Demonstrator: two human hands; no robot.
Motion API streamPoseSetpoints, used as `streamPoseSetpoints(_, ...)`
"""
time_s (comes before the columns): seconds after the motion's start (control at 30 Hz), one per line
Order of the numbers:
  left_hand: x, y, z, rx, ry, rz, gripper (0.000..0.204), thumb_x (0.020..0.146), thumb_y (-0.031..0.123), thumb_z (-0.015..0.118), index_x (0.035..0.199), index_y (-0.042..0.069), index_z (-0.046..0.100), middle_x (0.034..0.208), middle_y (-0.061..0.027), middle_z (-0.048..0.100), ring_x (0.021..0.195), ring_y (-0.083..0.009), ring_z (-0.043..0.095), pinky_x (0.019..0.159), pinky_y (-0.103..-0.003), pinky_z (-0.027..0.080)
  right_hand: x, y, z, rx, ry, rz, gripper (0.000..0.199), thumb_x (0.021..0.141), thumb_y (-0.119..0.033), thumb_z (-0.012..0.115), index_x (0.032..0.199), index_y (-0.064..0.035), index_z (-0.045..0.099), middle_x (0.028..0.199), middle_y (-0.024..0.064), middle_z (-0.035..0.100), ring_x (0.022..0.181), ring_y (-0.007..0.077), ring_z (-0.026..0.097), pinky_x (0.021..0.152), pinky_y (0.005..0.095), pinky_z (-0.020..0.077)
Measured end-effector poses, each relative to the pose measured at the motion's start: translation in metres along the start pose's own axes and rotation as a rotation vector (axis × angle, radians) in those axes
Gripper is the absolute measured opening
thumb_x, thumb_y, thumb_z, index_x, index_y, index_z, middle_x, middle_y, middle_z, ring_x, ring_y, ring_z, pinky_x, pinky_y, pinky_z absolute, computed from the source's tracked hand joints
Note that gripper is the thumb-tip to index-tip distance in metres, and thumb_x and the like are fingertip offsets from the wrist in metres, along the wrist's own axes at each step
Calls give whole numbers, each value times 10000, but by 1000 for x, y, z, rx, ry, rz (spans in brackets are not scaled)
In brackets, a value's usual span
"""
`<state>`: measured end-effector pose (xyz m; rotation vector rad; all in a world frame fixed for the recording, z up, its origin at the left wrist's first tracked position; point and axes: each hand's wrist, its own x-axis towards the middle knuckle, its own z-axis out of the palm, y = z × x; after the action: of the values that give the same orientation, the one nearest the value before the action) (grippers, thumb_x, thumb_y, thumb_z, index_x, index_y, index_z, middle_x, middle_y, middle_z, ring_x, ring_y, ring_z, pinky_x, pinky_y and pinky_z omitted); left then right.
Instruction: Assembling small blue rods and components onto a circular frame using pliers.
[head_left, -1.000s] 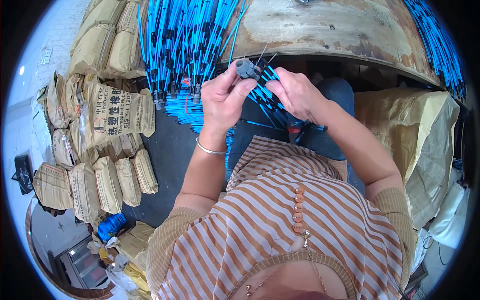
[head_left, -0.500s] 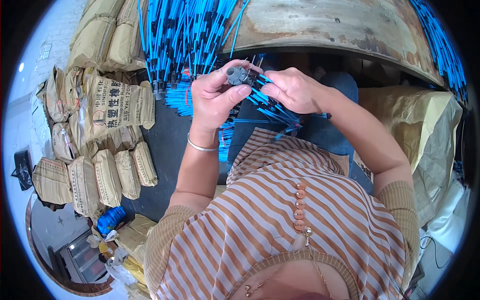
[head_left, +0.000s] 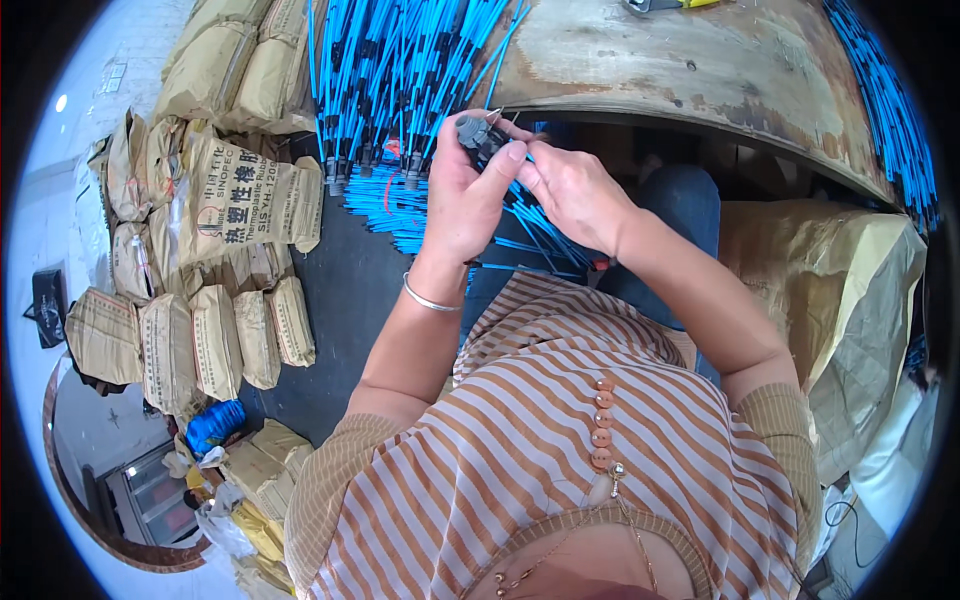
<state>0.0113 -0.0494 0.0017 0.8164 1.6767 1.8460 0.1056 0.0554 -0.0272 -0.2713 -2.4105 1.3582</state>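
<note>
Left hand (head_left: 470, 195) grips a small grey plug (head_left: 474, 131) just below the desk (head_left: 700, 60) edge; right hand (head_left: 575, 195) pinches its blue wires (head_left: 530, 215) right beside it. Sacks (head_left: 240, 200) sit left of the desk.

Bright, even daylight filled the scene, strongest at the washed-out left rim. Shadow pooled under the desk (head_left: 700, 70) edge. Fisheye bending curved every edge; the centre stayed sharp, the corners black.

A small dark grey connector block (head_left: 478, 133) sits upright at the head of thin blue wires (head_left: 540, 225), held above the lap.
</note>
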Motion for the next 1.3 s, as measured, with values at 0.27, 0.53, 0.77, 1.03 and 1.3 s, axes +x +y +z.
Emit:
streamPoseSetpoints(0.27, -2, -2, 6, -72, -291, 230, 319, 799, 1, 591, 1094, 6, 468, 1072, -202, 584, 1050, -354, 558, 914, -435, 442, -35, 10, 5, 229, 362, -214, 151, 826, -57, 616, 964, 2, 601, 855, 132, 620, 652, 291, 578, 591, 354, 473)
streamPoseSetpoints(0.53, -3, 3, -9, -74, -430, 208, 294, 787, -3, 599, 1052, 8, 473, 1079, -209, 581, 1064, -388, 553, 917, -459, 447, -19, 17, -13, 151, 88, -290, 101, 831, -24, 593, 926, 6, 606, 836, 124, 609, 629, 271, 551, 579, 342, 463)
streamPoseSetpoints(0.77, -5, 3, 1, -48, -171, 155, 212, 775, -24, 570, 973, 6, 499, 945, -180, 626, 966, -338, 608, 876, -419, 477, -12, 9, -3, 163, 129, -286, 90, 825, -34, 600, 908, 2, 598, 822, 120, 611, 618, 271, 543, 574, 355, 459)
streamPoseSetpoints(1.03, 1, 7, 15, -56, -43, 75, 108, 760, -40, 587, 844, 17, 548, 767, -96, 665, 696, -181, 617, 682, -259, 487, -20, -9, -41, -196, 146, -281, 123, 791, -47, 643, 904, -16, 607, 815, 85, 624, 609, 239, 550, 574, 311, 469)
streamPoseSetpoints(1.3, 10, 3, 15, -98, -244, 144, 94, 754, -34, 582, 826, 16, 547, 717, -94, 657, 609, -162, 602, 612, -240, 474, 58, 77, -217, -696, 546, -70, 400, 830, -182, 646, 1199, -58, 555, 1172, 106, 582, 1030, 233, 565, 875, 312, 457)
